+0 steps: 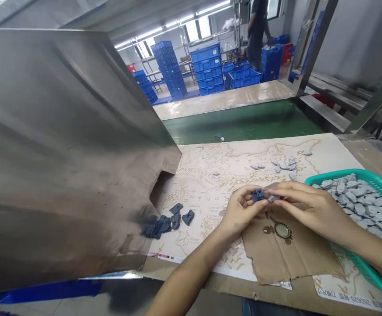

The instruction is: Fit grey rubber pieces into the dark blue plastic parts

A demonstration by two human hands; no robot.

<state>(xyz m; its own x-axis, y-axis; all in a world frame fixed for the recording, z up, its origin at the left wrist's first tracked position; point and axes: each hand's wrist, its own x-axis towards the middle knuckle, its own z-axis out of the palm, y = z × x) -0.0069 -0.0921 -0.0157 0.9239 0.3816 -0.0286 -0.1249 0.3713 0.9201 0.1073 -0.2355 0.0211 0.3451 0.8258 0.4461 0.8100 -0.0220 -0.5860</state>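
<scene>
Dark Blue Block [258,194] Meets Grey Piece [272,199] Between Our Two Hands

With the fingers of our left hand [238,210] we pinch the dark blue block, closed on its sides. The fingers of our right hand [312,207] are closed on the small grey piece, right beside the block; whether the two touch we cannot tell. Just below our fingers, a round ornament with a beaded rim [283,230] lies on a torn cardboard sheet [276,259]. To the right of our fingers, partly under our right forearm, sits a green plastic basket [351,172] full of grey pieces [358,197]. Beyond our fingers, more loose grey chips [284,167] lie on the map-printed sheet [207,175] covering the counter. Well to their left, dark moulded pieces [175,220] cluster beside a large metal panel [72,153]. Farther off run a green belt [243,120] and stacked blue crates [207,68], with a person [258,33] standing nearby.
</scene>
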